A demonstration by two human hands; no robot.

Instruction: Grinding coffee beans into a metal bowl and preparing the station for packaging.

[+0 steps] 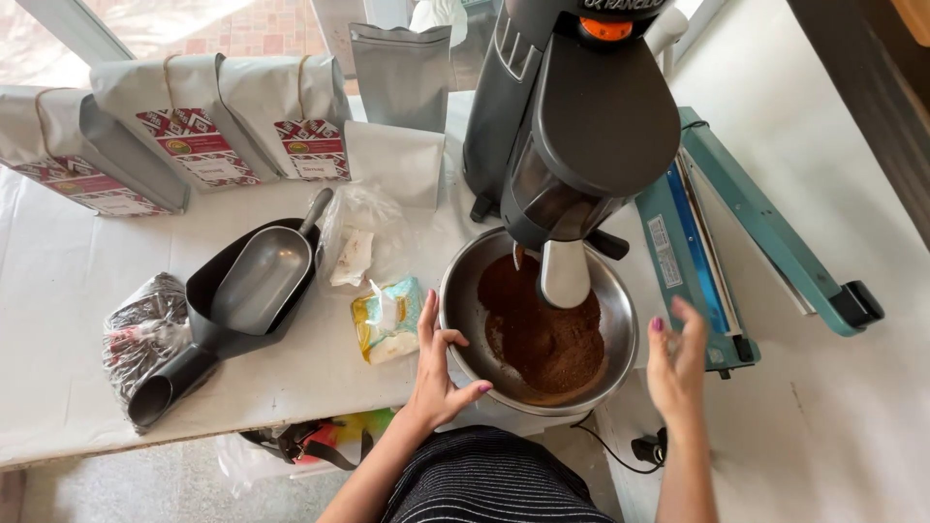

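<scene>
A steel bowl (465, 300) half full of brown ground coffee (538, 329) sits under the white spout (565, 274) of a dark grey grinder (581, 116). My left hand (438, 373) rests on the bowl's near left rim, thumb over the edge and fingers along the outside. To the right of the bowl my right hand (675, 363) hovers with its fingers spread, holding nothing and not touching the rim.
Two scoops, one metal (263, 276) inside one black (208, 334), lie left of the bowl. Small plastic packets (387, 320) lie between. Silver coffee bags (208, 121) stand at the back. A teal heat sealer (736, 232) lies at the right. A white cloth table (58, 387) carries everything.
</scene>
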